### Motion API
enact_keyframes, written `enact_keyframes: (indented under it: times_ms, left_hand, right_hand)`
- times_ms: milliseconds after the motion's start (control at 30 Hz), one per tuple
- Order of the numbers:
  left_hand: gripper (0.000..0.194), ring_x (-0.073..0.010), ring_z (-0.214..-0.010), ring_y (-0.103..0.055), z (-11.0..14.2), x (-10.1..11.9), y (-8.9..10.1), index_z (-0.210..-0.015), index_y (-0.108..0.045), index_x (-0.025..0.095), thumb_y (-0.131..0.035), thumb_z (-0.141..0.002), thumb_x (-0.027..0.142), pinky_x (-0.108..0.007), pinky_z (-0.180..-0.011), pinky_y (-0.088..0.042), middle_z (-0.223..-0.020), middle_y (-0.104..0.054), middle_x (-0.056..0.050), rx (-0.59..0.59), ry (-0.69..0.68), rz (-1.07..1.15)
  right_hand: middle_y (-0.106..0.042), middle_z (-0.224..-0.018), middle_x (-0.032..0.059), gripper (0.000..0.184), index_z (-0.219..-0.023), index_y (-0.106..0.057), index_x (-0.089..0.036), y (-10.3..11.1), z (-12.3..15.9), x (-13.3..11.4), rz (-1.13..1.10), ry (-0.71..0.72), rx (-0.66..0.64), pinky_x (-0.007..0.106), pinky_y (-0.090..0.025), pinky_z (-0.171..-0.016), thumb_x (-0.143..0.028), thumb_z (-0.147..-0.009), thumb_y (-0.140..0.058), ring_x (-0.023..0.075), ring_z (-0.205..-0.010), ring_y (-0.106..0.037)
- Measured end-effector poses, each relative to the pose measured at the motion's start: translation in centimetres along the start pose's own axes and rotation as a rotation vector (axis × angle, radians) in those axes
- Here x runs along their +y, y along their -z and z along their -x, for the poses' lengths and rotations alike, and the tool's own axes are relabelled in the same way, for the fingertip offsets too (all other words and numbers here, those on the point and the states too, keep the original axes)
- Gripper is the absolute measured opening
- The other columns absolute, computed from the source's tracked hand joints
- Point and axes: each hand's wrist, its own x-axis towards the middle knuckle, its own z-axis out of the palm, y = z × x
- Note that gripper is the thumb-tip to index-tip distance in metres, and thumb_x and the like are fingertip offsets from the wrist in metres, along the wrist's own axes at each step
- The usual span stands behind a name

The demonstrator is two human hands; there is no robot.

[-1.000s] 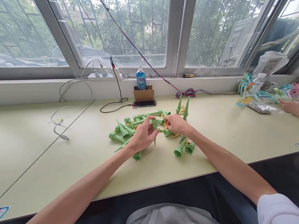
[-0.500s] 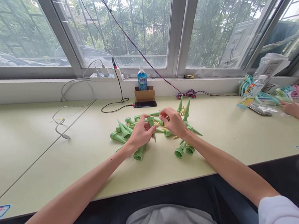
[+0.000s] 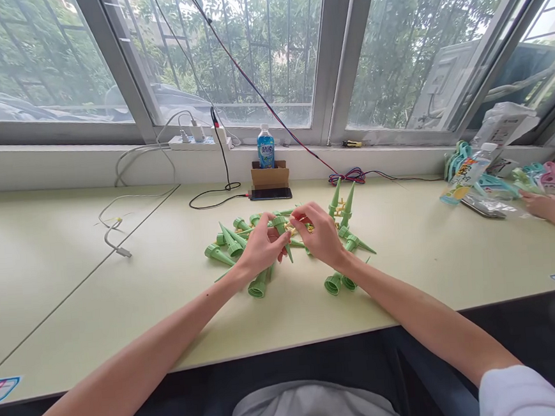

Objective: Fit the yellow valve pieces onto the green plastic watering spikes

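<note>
A heap of green plastic cone spikes with small yellow parts lies on the pale table. My left hand is closed round one green spike, held point down above the heap. My right hand pinches a small yellow part just beside the spike's wide top. Two more spikes stand upright behind my right hand, and others lie below my right wrist.
A blue-labelled bottle stands behind a small cardboard box and a dark phone. Cables and a power strip sit to the left. At the right edge are another person's hand, packets and coloured clips.
My right hand rose from the heap toward the spike's top with a yellow part pinched. My left hand turned the spike more upright and stayed in place.
</note>
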Motion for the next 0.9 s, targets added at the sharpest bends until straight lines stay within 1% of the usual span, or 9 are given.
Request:
enact_keyframes:
  times_ms: [200, 400, 667, 900]
  left_hand:
    - [0.04, -0.0121, -0.05, -0.058, 0.09, 0.03, -0.12, -0.102, -0.034, 0.024, -0.063, -0.084, 0.046, -0.025, -0.048, -0.048, -0.07, -0.062, 0.004, -0.007, 0.008, -0.003]
    - [0.04, -0.0129, -0.048, -0.058, 0.11, -0.05, -0.15, -0.103, -0.035, 0.023, -0.062, -0.084, 0.046, -0.026, -0.05, -0.048, -0.063, -0.059, 0.006, 0.005, -0.013, -0.032]
    - [0.036, -0.0143, -0.046, -0.057, 0.07, -0.49, -0.01, -0.105, -0.039, 0.024, -0.06, -0.085, 0.046, -0.027, -0.05, -0.048, -0.058, -0.058, 0.007, 0.038, -0.061, -0.157]
    - [0.031, -0.0125, -0.047, -0.055, 0.2, -0.27, 0.06, -0.106, -0.042, 0.024, -0.057, -0.087, 0.041, -0.026, -0.056, -0.046, -0.059, -0.058, 0.008, 0.084, -0.131, -0.317]
  right_hand:
    - [-0.059, -0.092, 0.0049, 0.01, -0.092, -0.059, -0.021, -0.17, 0.01, 0.24, -0.01, 0.038, 0.033, 0.029, -0.056, -0.075, -0.026, -0.096, -0.051, 0.0152, -0.082, -0.06]
    - [-0.059, -0.091, 0.0042, 0.007, -0.091, -0.059, -0.021, -0.13, 0.01, 0.24, -0.014, 0.05, 0.028, 0.029, -0.056, -0.072, -0.023, -0.094, -0.053, 0.0145, -0.079, -0.06]
    - [-0.059, -0.089, 0.0041, 0.008, -0.088, -0.06, -0.02, -0.2, -0.04, 0.4, -0.029, 0.038, 0.009, 0.028, -0.055, -0.071, -0.022, -0.093, -0.055, 0.0145, -0.077, -0.06]
    - [-0.059, -0.085, 0.0042, 0.01, -0.085, -0.062, -0.02, -0.27, -0.04, 0.51, -0.052, -0.006, -0.005, 0.028, -0.052, -0.066, -0.024, -0.092, -0.056, 0.0145, -0.073, -0.058]
